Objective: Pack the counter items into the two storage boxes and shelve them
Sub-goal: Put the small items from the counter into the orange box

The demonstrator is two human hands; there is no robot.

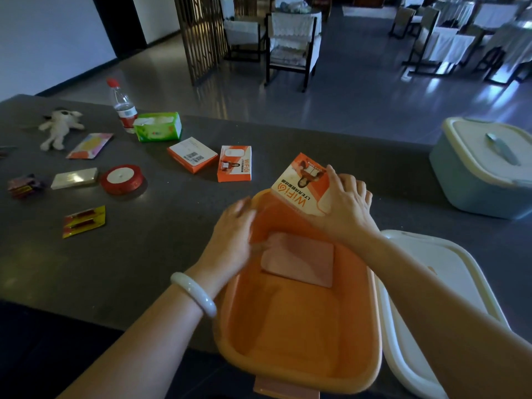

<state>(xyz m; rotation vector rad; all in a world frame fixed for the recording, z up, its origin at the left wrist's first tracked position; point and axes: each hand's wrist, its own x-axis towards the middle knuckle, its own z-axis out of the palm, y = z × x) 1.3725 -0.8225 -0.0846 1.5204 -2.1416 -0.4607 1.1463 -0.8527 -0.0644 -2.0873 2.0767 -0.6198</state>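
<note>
Orange box (302, 335): right grip (345, 210) pinching WiFi carton (299, 185) over far rim; left grip (230, 237) blurred, cannot tell.

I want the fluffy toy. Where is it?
Head view: the white plush toy lies far left on the counter, left of the water bottle.

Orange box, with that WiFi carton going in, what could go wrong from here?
The WiFi carton in the right hand sits tilted at the far rim of the orange box; released now, it might slide out onto the counter. The box's near end seems to overhang the counter edge, so pressing down there could tip it, though the left hand holds its side.
</note>
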